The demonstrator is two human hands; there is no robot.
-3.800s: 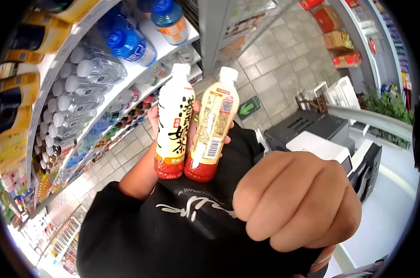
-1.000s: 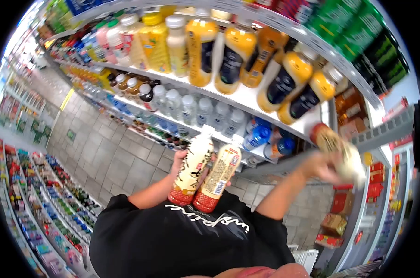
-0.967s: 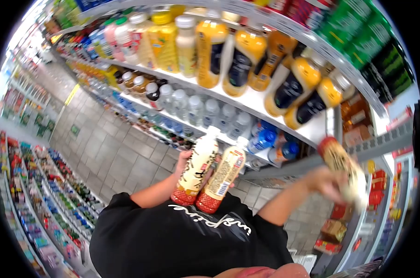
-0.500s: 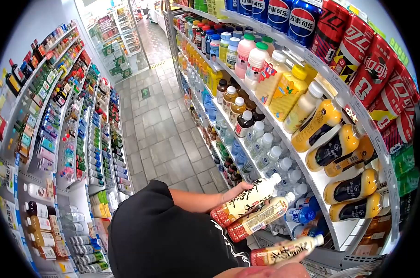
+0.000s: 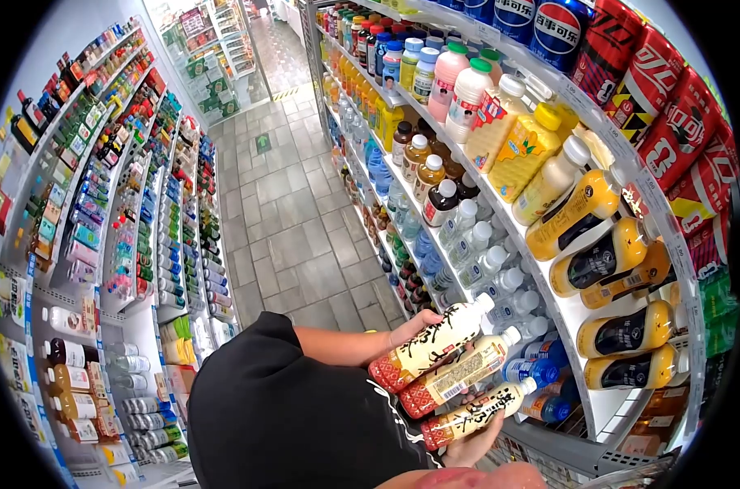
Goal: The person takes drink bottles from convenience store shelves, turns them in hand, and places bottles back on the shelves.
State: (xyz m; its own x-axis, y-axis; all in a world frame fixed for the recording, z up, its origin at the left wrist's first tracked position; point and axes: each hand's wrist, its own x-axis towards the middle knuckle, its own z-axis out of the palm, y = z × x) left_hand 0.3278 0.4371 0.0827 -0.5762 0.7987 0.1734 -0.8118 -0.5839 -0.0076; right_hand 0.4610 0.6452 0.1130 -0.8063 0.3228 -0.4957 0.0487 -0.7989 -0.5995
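My left hand is closed round a milk tea bottle with a cream label, a red patterned lower part and a white cap. A second such bottle, its barcode side up, lies against the first; the fingers on it are mostly hidden. My right hand grips a third milk tea bottle from below and beside it. All three lie tilted, side by side, caps toward the shelf, in front of the black shirt.
On the right, a curved shelf carries orange-capped bottles, yogurt drinks, clear water bottles and red cans. A second stocked shelf stands on the left. Grey floor tiles run between them.
My right hand has brought the third bottle up and left, close beside the other two. The shelves have shifted slightly in view. My left hand keeps its hold.
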